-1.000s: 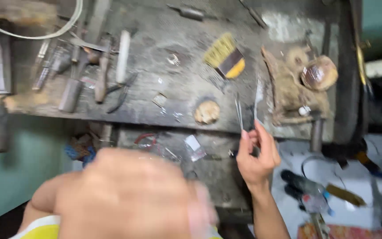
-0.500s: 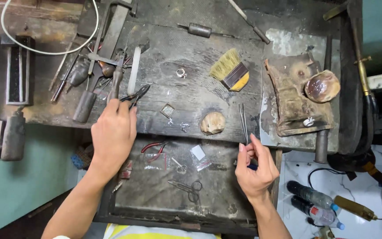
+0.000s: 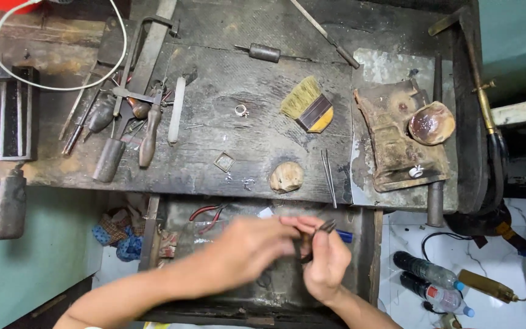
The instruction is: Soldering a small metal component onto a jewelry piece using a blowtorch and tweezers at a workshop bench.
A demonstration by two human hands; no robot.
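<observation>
Meeting over the open drawer (image 3: 369, 256), both hands are working close together, fingers nearly touching. The right hand (image 3: 327, 265) is curled shut around a small dark pair of pliers (image 3: 326, 227), whose tips are poking up just past its fingertips, probably held short so the tips stay steady. The left hand (image 3: 248, 250) is reaching in from the left, fingers bent toward those tips; it is blurring with motion, so I cannot tell whether it is pinching anything or how far it is closed. Whatever tiny piece may sit between the tips is too small to make out.

Working over the drawer looks deliberate: anything dropped would be caught there rather than on the floor.

Just beyond the hands, on the desk (image 3: 257, 140), a pair of tweezers (image 3: 329, 176) and a rounded wooden block (image 3: 286, 177) are lying within easy reach. Farther out sit a small square metal frame (image 3: 224, 161), a tiny ring (image 3: 241, 110) and a yellow-bristled brush (image 3: 307, 105). Files and handled tools (image 3: 123, 131) are clustering off to the far left.

The forearms are covering most of the drawer; only red-handled pliers (image 3: 205, 214) show clearly left of the hands. Bottles (image 3: 430, 283) on the floor at right are partly cut off.
</observation>
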